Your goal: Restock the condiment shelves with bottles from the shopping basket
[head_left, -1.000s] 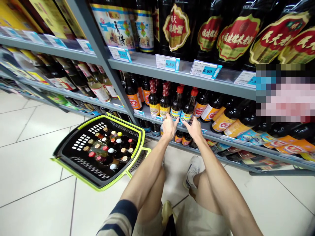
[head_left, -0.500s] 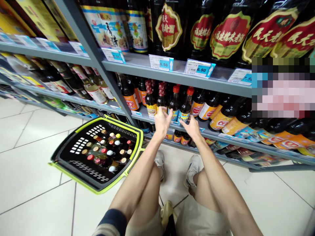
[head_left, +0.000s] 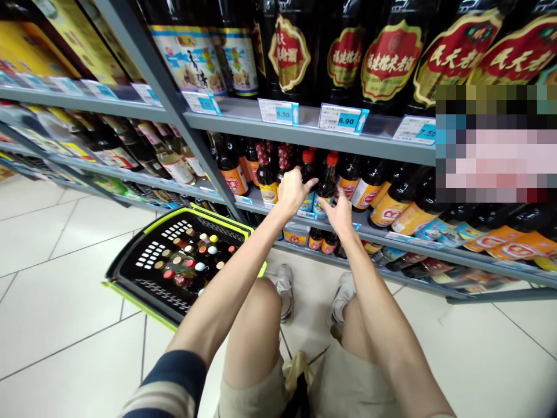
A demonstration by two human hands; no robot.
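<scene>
I crouch before a grey shop shelf stocked with dark sauce bottles. My left hand reaches up to a red-capped bottle on the middle shelf, its fingers curled round the bottle's front. My right hand is just to the right, fingers bent against a second red-capped bottle with a blue label. Both bottles stand upright in their row on the shelf.
A black basket with a lime-green rim, holding several small capped bottles, sits on the tiled floor at my left. Large dark bottles fill the top shelf. Price tags hang along the shelf edge. Lower shelves hold more bottles.
Both hands have risen from the shelf's front edge to the bodies of the red-capped bottles. The left hand has closed more round its bottle. The view has shifted slightly.
</scene>
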